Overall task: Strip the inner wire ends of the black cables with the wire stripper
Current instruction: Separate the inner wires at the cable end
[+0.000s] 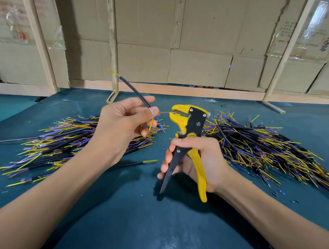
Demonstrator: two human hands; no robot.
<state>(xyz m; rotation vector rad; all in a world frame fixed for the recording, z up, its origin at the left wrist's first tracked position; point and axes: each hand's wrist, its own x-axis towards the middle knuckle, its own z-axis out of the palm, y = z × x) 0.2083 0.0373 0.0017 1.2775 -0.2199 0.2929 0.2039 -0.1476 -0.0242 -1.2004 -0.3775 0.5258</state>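
Head view: left hand pinches black cable; right hand grips wire stripper.

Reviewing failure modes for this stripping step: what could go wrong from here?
1. The red inner wire runs bowed into the wire stripper head; squeezing may strip off-length or nick strands.
2. The yellow inner wire and blue inner wire hang loose beside the head and could snag.
3. The left hand pinches the black cable lightly; it may slip.
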